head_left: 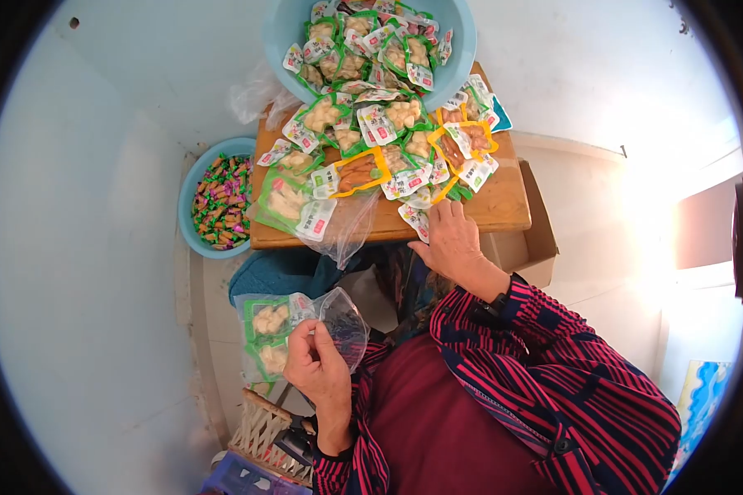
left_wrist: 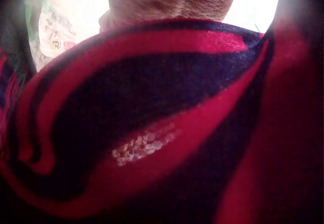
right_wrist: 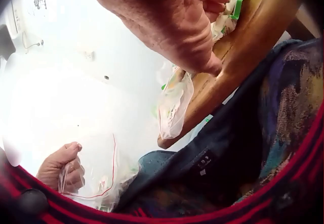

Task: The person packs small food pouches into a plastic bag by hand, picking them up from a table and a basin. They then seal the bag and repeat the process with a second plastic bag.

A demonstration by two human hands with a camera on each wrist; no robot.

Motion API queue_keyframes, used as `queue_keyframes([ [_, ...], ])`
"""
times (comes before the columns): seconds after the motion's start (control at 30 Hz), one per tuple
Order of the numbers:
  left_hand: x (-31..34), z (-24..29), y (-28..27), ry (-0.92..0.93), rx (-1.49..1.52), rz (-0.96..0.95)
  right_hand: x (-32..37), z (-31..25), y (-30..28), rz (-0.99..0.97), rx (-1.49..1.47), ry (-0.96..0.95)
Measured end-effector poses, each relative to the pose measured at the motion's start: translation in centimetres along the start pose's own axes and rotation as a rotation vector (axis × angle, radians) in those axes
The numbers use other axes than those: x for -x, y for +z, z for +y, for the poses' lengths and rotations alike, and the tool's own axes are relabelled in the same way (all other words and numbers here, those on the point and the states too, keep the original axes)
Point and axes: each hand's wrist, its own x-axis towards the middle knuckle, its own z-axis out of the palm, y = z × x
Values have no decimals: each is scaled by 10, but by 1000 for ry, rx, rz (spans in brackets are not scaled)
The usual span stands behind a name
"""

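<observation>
- In the lower middle of the frame, the left hand (head_left: pixel 320 370) has thumb and fingers clamped on a clear bag (head_left: pixel 345 318) containing two green-edged packets (head_left: pixel 270 319).
- The right hand (head_left: pixel 458 246), at the center, touches the near edge of the heaped packets (head_left: pixel 376 125), thumb apart from the fingers.
- That heap covers much of the wooden tabletop (head_left: pixel 508 210), upper center, some packets yellow-edged.
- A blue basin (head_left: pixel 464 35), top center, holds more.
- Left of the tabletop, a smaller basin (head_left: pixel 186 206) holds wrapped pieces (head_left: pixel 223 202).
</observation>
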Motion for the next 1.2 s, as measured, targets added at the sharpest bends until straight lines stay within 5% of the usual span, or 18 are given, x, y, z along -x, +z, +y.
queue_keyframes([
  [0.43,-1,0,1,-2,-33,6,-3,19,5,94,107,-72],
  [0.67,-3,2,2,-6,-1,9,13,35,-75,-4,-297,-85],
  [0.8,-3,0,2,-15,3,8,13,41,-83,-67,-818,-95],
  [0.93,-3,-3,0,10,9,24,12,54,-63,16,-822,-187],
  [1.2,-2,-3,0,42,0,35,18,87,-9,29,-964,143],
])
